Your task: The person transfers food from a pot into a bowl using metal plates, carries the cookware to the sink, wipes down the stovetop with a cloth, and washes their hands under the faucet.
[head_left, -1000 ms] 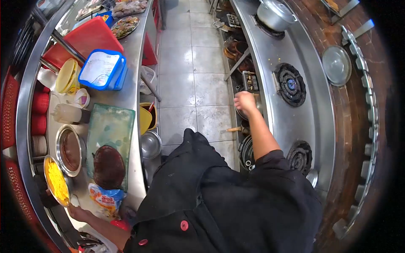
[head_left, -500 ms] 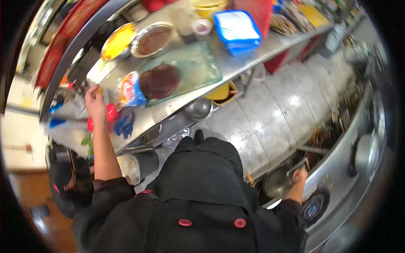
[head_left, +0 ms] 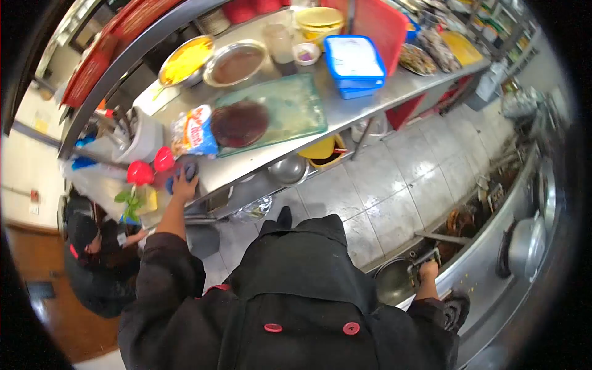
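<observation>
My left hand (head_left: 183,187) is on a crumpled dark blue cloth (head_left: 172,184) at the counter's front edge, fingers closing over it. Just beyond are two red rounded items (head_left: 140,172) and a printed plastic bag (head_left: 193,131). Low on the right, my right hand (head_left: 428,270) is wrapped round the handle of a dark pan (head_left: 393,285), which sits beside the steel stove. The underside of that grip is hidden.
A glass board (head_left: 299,114) bears a dark round slab (head_left: 239,123). Behind stand a bowl of yellow food (head_left: 187,61), a bowl of brown sauce (head_left: 235,65) and a blue-lidded tub (head_left: 354,61). A co-worker (head_left: 92,265) bends at the left. A lidded pot (head_left: 528,246) stands right.
My left hand has come down and toward me, from beside the utensil container onto the blue cloth. My right hand stays on the pan's handle. The view has shifted slightly.
</observation>
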Tool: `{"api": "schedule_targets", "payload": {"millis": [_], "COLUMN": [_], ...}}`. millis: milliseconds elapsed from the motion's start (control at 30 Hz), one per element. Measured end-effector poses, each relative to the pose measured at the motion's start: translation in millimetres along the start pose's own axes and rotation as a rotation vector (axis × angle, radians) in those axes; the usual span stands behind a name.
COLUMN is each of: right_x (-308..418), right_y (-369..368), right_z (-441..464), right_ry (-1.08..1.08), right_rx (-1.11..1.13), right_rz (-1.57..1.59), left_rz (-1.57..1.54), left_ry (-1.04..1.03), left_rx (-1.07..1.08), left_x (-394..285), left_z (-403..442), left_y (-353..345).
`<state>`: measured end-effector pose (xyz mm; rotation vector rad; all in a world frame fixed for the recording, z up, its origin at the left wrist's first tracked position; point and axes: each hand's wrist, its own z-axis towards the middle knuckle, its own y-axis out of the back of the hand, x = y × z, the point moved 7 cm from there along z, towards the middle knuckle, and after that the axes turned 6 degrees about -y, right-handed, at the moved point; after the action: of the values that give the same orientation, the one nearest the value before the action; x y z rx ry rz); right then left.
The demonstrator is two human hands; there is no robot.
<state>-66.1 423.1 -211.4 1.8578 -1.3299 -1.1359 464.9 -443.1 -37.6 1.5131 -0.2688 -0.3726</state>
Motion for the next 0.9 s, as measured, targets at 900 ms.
{"api": "schedule_targets", "payload": {"millis": [900], "right_x": [-46], "right_y": [8], "right_z": [-199], "right_ry": [-0.821], "right_rx": [-0.409], "right_rz": [0.881], "left_rz": [-0.57], "left_ry": [-2.157], "left_rx": [0.773], "left_x": [-991], "left_z": [-493], "left_y": [109]}}
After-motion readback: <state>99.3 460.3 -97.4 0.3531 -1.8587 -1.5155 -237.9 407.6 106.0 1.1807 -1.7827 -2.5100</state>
